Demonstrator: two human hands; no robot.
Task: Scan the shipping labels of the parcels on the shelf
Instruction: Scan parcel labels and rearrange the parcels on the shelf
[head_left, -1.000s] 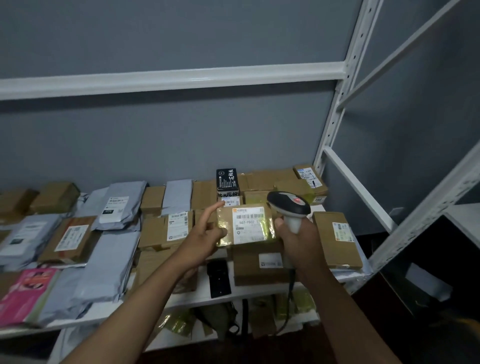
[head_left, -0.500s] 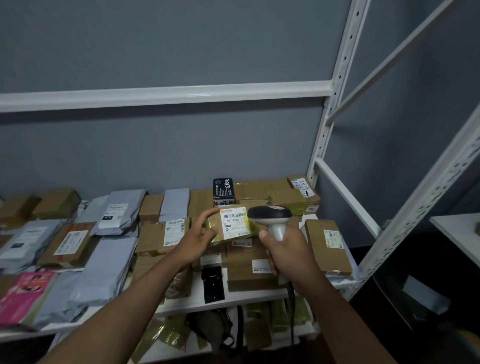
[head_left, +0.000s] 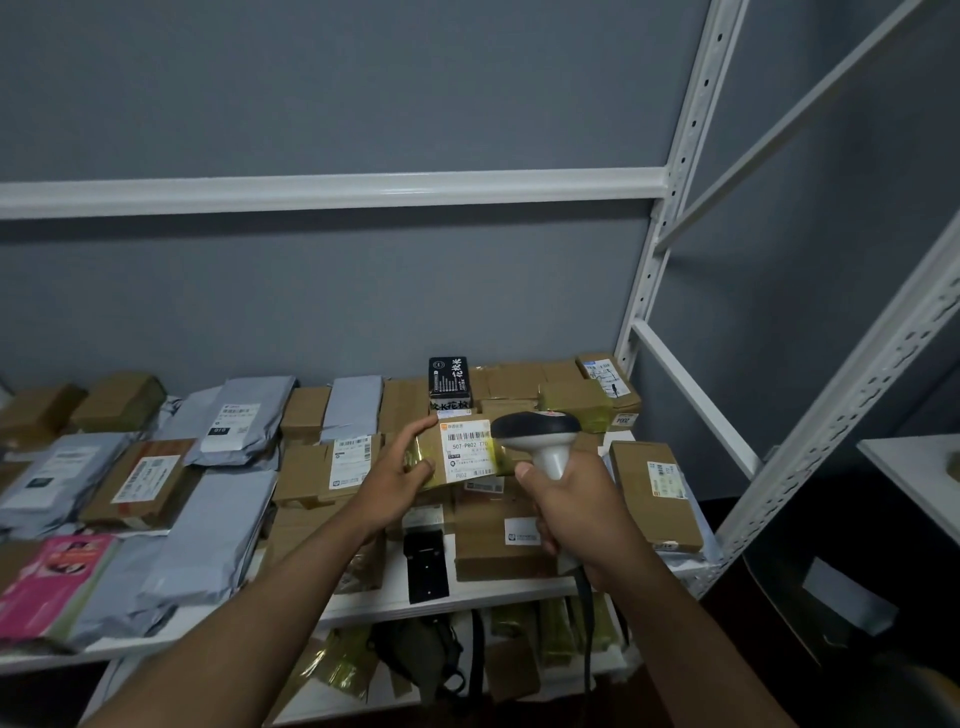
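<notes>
White steel shelf (head_left: 467, 597) against grey wall, stocked with boxes and mailers. Left hand (head_left: 395, 478) grips small gold-taped parcel (head_left: 457, 452) by its left edge, label (head_left: 467, 448) facing up. Right hand (head_left: 576, 514) wraps scanner (head_left: 537, 434) handle; head sits just right of label, aimed across it.

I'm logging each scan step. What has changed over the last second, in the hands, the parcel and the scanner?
The left hand now grips the small taped parcel with its index finger laid along the top edge; a second ago that finger was lifted clear. The right hand keeps holding the scanner, its head close by the label. The parcels on the shelf stayed put.
</notes>
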